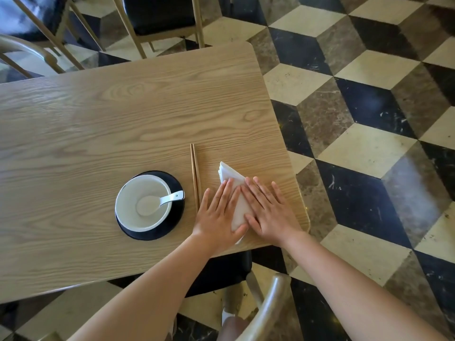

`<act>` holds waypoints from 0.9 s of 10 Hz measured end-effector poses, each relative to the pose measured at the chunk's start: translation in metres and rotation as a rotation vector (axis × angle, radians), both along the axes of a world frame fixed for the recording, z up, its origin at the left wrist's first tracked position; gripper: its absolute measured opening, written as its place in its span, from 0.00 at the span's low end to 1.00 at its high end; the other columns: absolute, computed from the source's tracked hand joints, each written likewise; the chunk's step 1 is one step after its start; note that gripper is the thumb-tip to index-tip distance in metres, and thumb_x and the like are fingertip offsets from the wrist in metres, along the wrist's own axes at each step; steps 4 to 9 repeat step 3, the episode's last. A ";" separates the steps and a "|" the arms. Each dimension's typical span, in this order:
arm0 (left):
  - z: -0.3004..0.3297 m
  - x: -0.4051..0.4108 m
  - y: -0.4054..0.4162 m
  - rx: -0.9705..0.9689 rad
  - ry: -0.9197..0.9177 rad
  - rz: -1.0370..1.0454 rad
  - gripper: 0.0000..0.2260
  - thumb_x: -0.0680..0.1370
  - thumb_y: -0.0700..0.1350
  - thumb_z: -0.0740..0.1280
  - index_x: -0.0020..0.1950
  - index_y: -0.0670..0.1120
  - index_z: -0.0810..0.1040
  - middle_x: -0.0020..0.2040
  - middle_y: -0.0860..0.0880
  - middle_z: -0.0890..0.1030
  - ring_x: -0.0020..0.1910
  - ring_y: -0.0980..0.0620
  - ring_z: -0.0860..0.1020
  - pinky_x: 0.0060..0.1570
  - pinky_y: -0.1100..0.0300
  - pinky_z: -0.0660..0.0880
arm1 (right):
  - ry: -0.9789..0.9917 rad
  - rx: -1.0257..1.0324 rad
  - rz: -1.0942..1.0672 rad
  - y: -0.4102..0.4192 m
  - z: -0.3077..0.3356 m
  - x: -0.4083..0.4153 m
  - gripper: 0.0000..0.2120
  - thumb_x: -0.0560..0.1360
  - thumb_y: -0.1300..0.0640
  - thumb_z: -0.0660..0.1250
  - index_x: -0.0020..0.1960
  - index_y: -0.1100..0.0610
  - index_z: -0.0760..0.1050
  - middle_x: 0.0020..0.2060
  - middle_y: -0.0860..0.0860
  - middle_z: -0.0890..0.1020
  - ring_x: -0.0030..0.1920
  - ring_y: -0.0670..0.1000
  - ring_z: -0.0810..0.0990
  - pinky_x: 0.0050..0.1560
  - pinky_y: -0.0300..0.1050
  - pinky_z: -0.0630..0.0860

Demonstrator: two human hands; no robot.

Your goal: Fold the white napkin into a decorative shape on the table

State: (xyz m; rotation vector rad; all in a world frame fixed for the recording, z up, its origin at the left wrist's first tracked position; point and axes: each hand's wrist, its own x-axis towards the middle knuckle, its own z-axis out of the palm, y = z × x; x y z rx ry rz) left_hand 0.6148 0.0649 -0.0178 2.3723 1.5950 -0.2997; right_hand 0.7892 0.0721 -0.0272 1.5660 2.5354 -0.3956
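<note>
The white napkin (230, 174) lies folded into a narrow pointed shape near the right front corner of the wooden table (110, 114). Its layered tip points away from me. My left hand (218, 212) rests flat on the napkin's left side, fingers spread. On the right side, my right hand (269, 210) presses down flat, a ring on one finger. Both palms cover most of the cloth, and only a strip between them and the far tip show.
A pair of wooden chopsticks (195, 175) lies just left of the napkin. Further left a white bowl (142, 201) with a white spoon (160, 201) sits on a black plate (176, 185). Chairs (160, 16) stand beyond the table; another chair's back (268, 306) is near me.
</note>
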 end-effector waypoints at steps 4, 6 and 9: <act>0.022 0.000 0.003 -0.086 -0.002 -0.026 0.36 0.77 0.65 0.42 0.75 0.45 0.35 0.76 0.49 0.33 0.73 0.54 0.32 0.71 0.50 0.34 | 0.092 -0.101 -0.053 0.003 0.019 -0.003 0.29 0.80 0.43 0.47 0.76 0.52 0.42 0.77 0.48 0.43 0.74 0.46 0.35 0.73 0.60 0.37; 0.022 0.000 0.003 -0.086 -0.002 -0.026 0.36 0.77 0.65 0.42 0.75 0.45 0.35 0.76 0.49 0.33 0.73 0.54 0.32 0.71 0.50 0.34 | 0.092 -0.101 -0.053 0.003 0.019 -0.003 0.29 0.80 0.43 0.47 0.76 0.52 0.42 0.77 0.48 0.43 0.74 0.46 0.35 0.73 0.60 0.37; 0.022 0.000 0.003 -0.086 -0.002 -0.026 0.36 0.77 0.65 0.42 0.75 0.45 0.35 0.76 0.49 0.33 0.73 0.54 0.32 0.71 0.50 0.34 | 0.092 -0.101 -0.053 0.003 0.019 -0.003 0.29 0.80 0.43 0.47 0.76 0.52 0.42 0.77 0.48 0.43 0.74 0.46 0.35 0.73 0.60 0.37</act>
